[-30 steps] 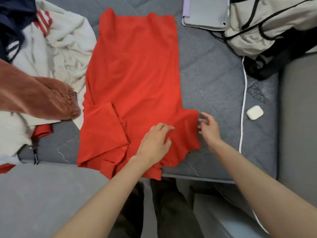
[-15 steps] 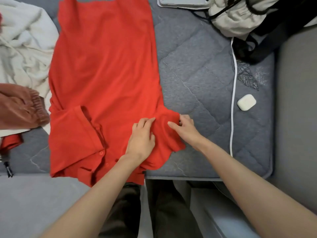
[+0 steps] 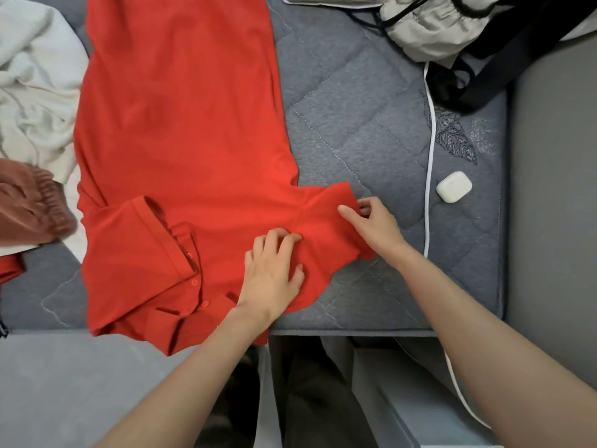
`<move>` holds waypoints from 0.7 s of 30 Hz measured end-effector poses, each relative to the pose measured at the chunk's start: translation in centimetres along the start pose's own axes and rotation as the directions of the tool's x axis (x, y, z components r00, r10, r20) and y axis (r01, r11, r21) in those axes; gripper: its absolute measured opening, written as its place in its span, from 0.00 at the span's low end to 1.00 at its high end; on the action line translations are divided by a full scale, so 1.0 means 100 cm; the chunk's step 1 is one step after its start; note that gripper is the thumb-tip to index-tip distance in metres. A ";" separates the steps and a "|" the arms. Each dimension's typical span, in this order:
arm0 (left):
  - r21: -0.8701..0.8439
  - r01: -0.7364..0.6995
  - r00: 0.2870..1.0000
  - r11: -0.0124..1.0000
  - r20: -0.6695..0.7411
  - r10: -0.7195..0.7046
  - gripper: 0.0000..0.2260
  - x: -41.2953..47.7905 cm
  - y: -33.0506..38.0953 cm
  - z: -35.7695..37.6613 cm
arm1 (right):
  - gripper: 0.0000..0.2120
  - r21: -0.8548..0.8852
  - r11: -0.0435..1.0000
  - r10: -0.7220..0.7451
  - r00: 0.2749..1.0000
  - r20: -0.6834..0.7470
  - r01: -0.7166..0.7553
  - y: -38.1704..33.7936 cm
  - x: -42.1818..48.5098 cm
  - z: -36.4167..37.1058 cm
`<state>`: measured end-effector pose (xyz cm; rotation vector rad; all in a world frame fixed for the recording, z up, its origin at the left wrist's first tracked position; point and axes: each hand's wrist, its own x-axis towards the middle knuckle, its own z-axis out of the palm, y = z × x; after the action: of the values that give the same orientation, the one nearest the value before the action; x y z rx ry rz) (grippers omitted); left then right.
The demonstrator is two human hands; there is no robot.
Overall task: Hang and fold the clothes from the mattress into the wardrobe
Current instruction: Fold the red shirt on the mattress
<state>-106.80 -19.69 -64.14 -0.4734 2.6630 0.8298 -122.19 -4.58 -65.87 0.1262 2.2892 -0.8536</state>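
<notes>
Upper left of the frame: one white garment, crumpled. Below it, at the left edge: one brown garment with a ribbed cuff, and one scrap of red cloth.

Centre: one red shirt lies flat on the mattress. Its long axis runs top to bottom of the frame, with the buttoned collar at the lower edge, overhanging the mattress. The left sleeve is already folded in onto the body.

Left hand: palm down on the shirt at the right shoulder seam, fingers bent, tips on the cloth. Whether it pinches a fold or only presses cannot be told.

Right sleeve: projects to the right, off the body and onto bare mattress. This is the part still to be folded.

Right hand: grips the sleeve hem, thumb on top and fingers curled at the edge. It is the nearer hand to the sleeve. The shirt body lies to its left, so the fold would likely travel leftward, with the seam under the left hand as its hinge.

Right of the frame: one white cable, one white case, one bag at upper right.
</notes>
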 end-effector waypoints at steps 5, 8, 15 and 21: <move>0.076 -0.035 0.993 0.997 0.119 0.026 0.24 -0.002 0.003 0.009 | 0.21 0.101 0.995 0.011 0.999 0.053 -0.016 -0.012 0.010 0.003; 0.031 -0.040 0.993 0.999 0.111 0.036 0.27 0.009 0.018 0.015 | 0.14 0.121 0.993 -0.019 0.994 0.104 0.007 -0.025 0.019 -0.004; -0.035 0.061 0.998 0.997 0.010 -0.061 0.23 0.035 0.072 0.028 | 0.08 0.096 0.990 -0.119 0.971 0.208 0.101 -0.036 0.027 -0.014; -0.497 0.245 0.950 0.832 -0.047 -0.308 0.12 0.029 0.063 0.015 | 0.09 0.117 0.985 -0.145 0.973 0.182 0.125 -0.052 0.020 -0.017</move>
<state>-111.59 -14.53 -63.39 -1.0394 2.3814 1.4174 -126.27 -7.86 -63.33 -0.0639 2.0933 -1.0120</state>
